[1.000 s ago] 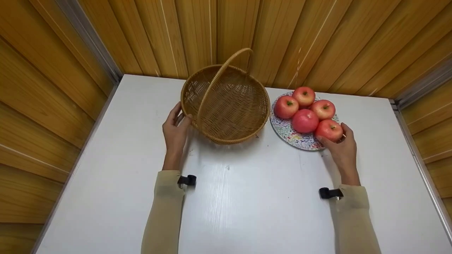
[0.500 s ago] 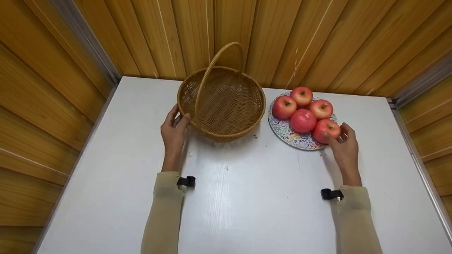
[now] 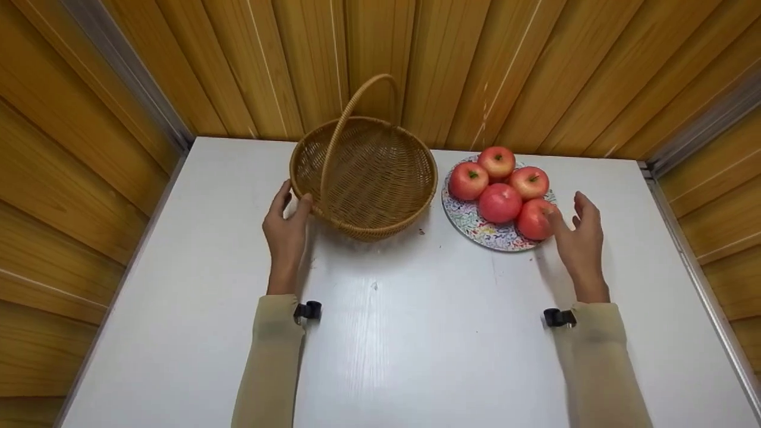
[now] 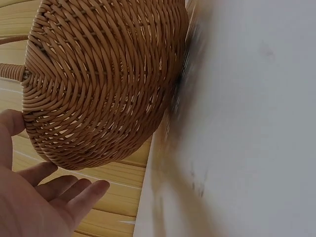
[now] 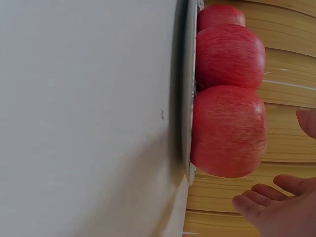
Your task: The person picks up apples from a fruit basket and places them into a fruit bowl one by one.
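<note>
A brown wicker basket (image 3: 380,178) with an arched handle (image 3: 342,128) stands at the back of the white table, and nothing lies in it. My left hand (image 3: 286,235) holds its left rim; in the left wrist view the thumb (image 4: 14,122) touches the rim and the index fingertip meets the woven side. Right of the basket, a patterned plate (image 3: 475,229) bears several red apples (image 3: 500,203). Beside the nearest apple (image 5: 229,131) is my right hand (image 3: 579,246), its fingers spread and holding nothing. A gap shows between hand and apple in the right wrist view.
The white table (image 3: 416,345) stretches toward me, with small dark specks near the basket. A wood-panelled wall (image 3: 440,71) rises right behind the basket and plate. More panels and metal posts flank the table on both sides.
My right hand has let go of the nearest apple and drawn back to the right; that apple stays on the plate. The basket has tipped slightly leftward under my left hand. The view has shifted a little.
</note>
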The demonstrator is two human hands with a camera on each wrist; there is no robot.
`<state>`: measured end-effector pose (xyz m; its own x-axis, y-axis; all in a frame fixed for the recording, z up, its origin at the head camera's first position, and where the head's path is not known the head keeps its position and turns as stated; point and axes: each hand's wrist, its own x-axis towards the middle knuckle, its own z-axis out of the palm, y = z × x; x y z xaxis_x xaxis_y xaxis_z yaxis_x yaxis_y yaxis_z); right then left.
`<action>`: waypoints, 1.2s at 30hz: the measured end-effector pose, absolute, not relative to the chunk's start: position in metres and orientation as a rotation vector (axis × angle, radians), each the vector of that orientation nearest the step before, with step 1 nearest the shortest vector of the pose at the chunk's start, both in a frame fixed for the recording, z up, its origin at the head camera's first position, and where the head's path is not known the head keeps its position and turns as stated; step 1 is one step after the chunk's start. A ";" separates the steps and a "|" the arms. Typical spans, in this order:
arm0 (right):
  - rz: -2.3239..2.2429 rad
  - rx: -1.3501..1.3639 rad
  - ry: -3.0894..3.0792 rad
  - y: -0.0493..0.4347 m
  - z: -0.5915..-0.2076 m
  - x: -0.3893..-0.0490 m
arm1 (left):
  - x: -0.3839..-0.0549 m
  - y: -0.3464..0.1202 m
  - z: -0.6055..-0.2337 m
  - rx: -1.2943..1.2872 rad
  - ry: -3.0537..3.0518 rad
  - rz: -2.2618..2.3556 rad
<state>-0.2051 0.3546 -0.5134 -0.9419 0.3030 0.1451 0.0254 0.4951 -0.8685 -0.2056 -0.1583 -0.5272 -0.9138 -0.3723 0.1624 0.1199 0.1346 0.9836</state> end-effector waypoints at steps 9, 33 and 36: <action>1.304 -0.150 -2.554 0.348 -0.494 -0.220 | -0.218 -0.172 -0.489 0.133 -2.185 -1.558; 1.032 0.130 -2.720 0.324 -0.434 -0.266 | -0.258 -0.107 -0.320 -0.455 -2.457 -0.731; 1.012 0.149 -2.738 0.320 -0.429 -0.271 | -0.262 -0.089 -0.311 -0.510 -2.502 -0.624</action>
<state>-0.2710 0.3203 -0.4295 -0.9711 -0.0191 0.2380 -0.1693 0.7580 -0.6299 -0.2618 -0.0885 -0.3109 -0.8006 0.2291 0.5536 0.4624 0.8239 0.3277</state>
